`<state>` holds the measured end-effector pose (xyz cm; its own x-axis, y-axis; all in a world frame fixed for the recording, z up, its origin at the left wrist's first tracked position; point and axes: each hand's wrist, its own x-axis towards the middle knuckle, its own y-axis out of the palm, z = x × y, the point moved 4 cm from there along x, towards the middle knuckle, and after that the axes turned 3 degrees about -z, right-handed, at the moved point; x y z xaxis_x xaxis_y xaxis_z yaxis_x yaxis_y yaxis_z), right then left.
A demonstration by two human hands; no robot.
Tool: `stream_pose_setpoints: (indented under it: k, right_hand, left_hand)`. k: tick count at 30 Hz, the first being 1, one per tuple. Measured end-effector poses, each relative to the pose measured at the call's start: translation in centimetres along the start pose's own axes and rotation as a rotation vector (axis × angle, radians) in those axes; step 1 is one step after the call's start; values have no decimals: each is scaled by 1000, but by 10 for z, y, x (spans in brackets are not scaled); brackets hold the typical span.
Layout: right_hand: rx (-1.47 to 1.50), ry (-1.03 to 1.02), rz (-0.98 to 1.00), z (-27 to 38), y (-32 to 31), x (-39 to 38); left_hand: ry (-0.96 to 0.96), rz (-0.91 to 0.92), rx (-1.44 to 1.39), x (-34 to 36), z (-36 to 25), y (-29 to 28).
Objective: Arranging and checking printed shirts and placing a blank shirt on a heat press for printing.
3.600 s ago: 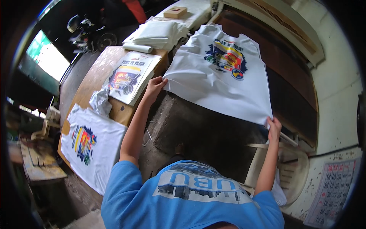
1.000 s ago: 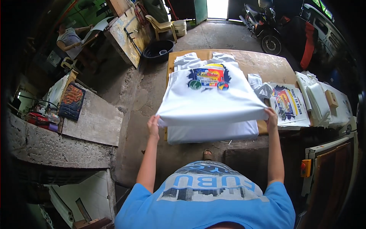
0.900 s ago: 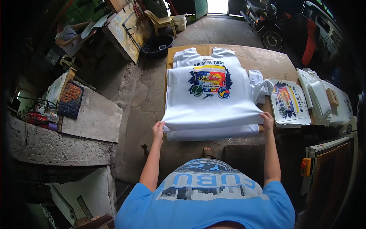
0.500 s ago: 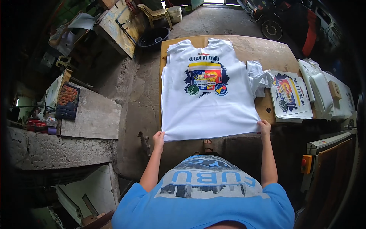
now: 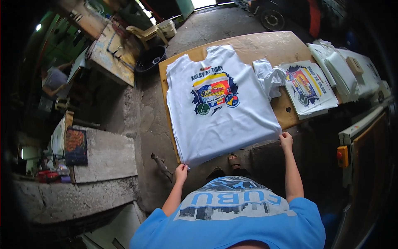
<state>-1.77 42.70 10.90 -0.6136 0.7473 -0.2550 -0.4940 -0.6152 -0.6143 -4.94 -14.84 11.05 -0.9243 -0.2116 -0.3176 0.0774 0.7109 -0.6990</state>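
A white shirt body without sleeves (image 5: 224,135), printed with a colourful paint-pail picture, lies spread over a brown tabletop (image 5: 265,41). Its bottom edge hangs toward me past the table's near edge. At the left bottom corner, my left hand (image 5: 181,171) pinches the cloth. My right hand (image 5: 286,140) pinches the right bottom corner, and the hem stretches between the two. More white cloth layers show under the shirt along its left side. Crumpled white cloth (image 5: 268,79) lies against its right side, beside a stack of printed white pieces (image 5: 309,89).
Piles of white cloth (image 5: 331,66) with a small wooden block (image 5: 355,65) lie at the far right. A black basin (image 5: 150,60) and a plastic chair (image 5: 145,34) stand far left. A small grey animal (image 5: 162,167) is on the floor. Another person (image 5: 56,81) is at the left.
The view has turned, so the table appears tilted. Both hands keep their hold on the hem; my left hand is nearer my body. The hem now slants and the cloth shows more folds.
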Motion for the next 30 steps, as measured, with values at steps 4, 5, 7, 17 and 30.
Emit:
stream_pose_setpoints:
  k: [4,5,7,17,30]
  right_hand:
    - [-285,-49,14,-8,2,-53]
    - [-412,33,64,-24,-8,-73]
    - [-426,107,167,-45,-7,-105]
    - [-301,648,281,-140,34,-388]
    - [103,1164,-204,-218,35,-644]
  left_hand:
    - [-8,120,41,13,65,1]
    - [-7,220,133,18,59,11]
    - [-26,501,131,31,89,22]
    - [642,1146,703,59,67,75]
    - [903,1541,627,-26,-32,167]
